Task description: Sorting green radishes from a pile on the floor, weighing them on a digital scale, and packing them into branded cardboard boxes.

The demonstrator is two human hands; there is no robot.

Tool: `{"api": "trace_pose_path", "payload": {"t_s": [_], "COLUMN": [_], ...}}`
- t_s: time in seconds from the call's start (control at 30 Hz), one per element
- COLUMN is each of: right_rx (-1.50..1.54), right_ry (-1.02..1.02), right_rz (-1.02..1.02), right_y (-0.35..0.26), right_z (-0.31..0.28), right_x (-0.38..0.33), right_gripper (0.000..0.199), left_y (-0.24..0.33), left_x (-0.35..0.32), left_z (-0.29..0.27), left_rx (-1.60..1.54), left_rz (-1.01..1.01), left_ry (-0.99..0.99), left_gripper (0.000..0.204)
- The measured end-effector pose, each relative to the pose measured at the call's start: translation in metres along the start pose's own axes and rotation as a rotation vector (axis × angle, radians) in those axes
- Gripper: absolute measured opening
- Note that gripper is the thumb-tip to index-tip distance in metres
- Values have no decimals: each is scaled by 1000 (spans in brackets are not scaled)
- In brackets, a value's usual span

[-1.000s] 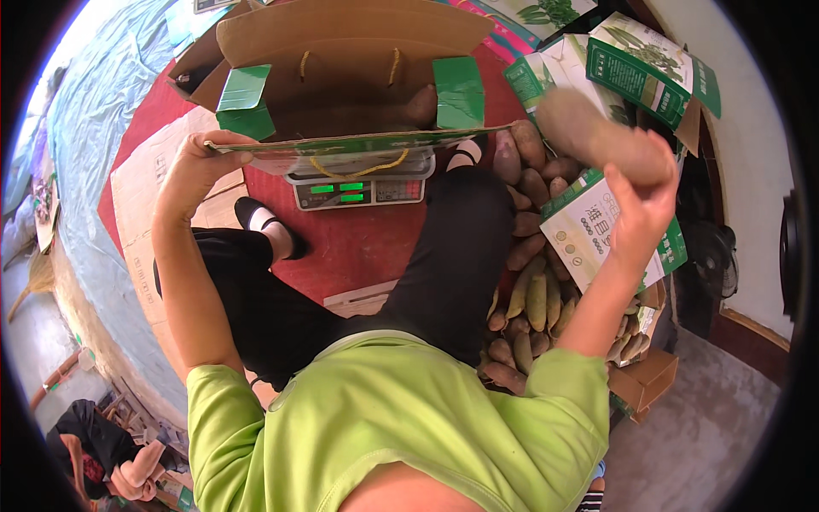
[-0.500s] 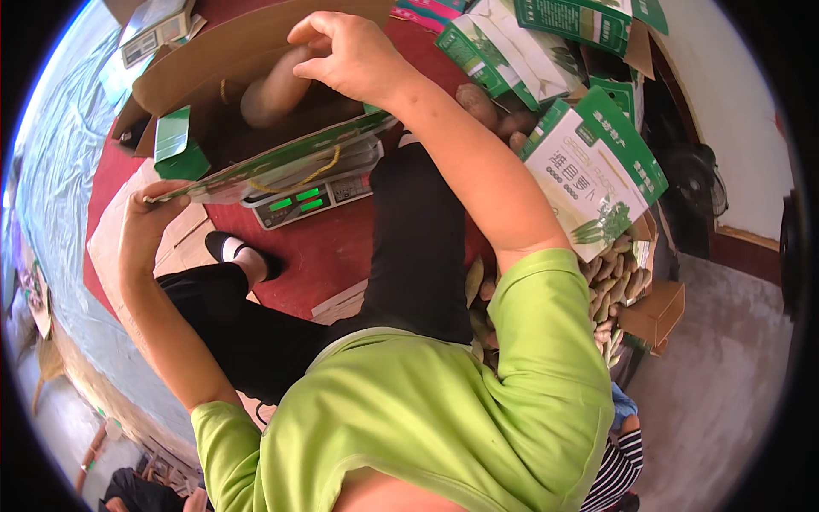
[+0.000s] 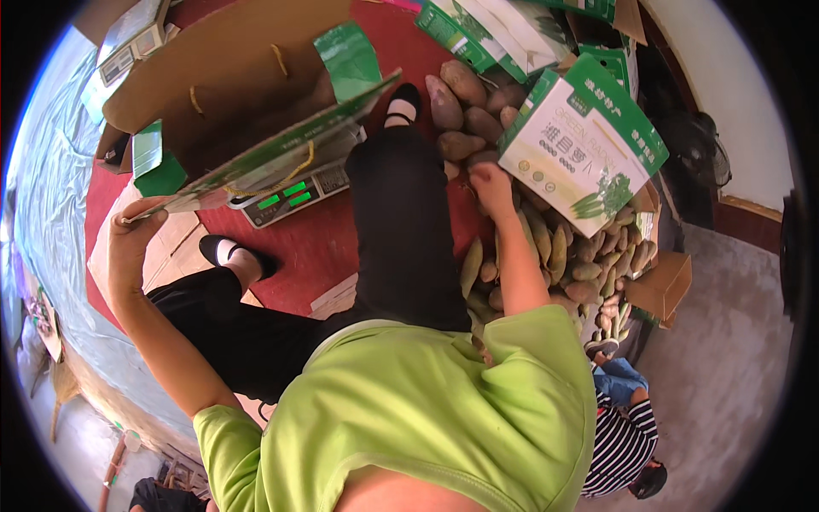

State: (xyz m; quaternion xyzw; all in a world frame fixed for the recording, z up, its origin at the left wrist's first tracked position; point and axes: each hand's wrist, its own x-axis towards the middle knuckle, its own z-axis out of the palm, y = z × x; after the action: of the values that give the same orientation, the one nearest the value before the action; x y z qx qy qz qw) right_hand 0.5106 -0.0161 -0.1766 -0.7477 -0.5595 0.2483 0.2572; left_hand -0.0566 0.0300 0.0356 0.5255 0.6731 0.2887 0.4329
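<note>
My left hand [image 3: 138, 243] pinches the near-left corner of an open cardboard carton [image 3: 281, 149]. The carton has green flaps and yellow cord handles, and rests on a digital scale [image 3: 294, 198] with lit green displays. Its bottom is mostly hidden by the near wall. My right hand [image 3: 493, 189] is at the edge of a pile, close below a cluster of reddish-brown sweet potatoes [image 3: 463, 83]. Its fingers are curled, and whatever they may hold is hidden. Long greenish radishes [image 3: 539, 232] lie beside that forearm.
A white and green printed carton [image 3: 589, 145] leans over the pile at right, with more cartons [image 3: 486, 34] behind. A fan [image 3: 704, 154] stands by the wall. Another person in a striped top [image 3: 623, 435] is at lower right. My shoes [image 3: 239, 256] flank the scale.
My right hand has left the carton's interior, where it was at a sweet potato, and swung right and nearer to the pile. My left hand keeps its grip on the carton's corner.
</note>
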Motion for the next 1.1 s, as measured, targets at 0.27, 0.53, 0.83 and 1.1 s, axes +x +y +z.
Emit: {"api": "trace_pose_path", "payload": {"t_s": [0.27, 0.53, 0.83, 1.1], "right_rx": [-420, -334, 207, 65], "right_ry": [-475, -43, -82, -218], "right_rz": [653, 822, 1408, 1424], "right_y": [166, 183, 169, 150], "right_z": [37, 77, 87, 80], "right_x": [-165, -234, -263, -242], "right_gripper": [40, 68, 56, 56], "left_y": [-7, -6, -3, 0], "left_x": [8, 9, 8, 5], "left_z": [0, 3, 3, 4], "left_rx": [42, 38, 41, 41], "left_rz": [-19, -20, -41, -48], "left_ry": [32, 44, 48, 27], "left_gripper": [22, 22, 20, 21]}}
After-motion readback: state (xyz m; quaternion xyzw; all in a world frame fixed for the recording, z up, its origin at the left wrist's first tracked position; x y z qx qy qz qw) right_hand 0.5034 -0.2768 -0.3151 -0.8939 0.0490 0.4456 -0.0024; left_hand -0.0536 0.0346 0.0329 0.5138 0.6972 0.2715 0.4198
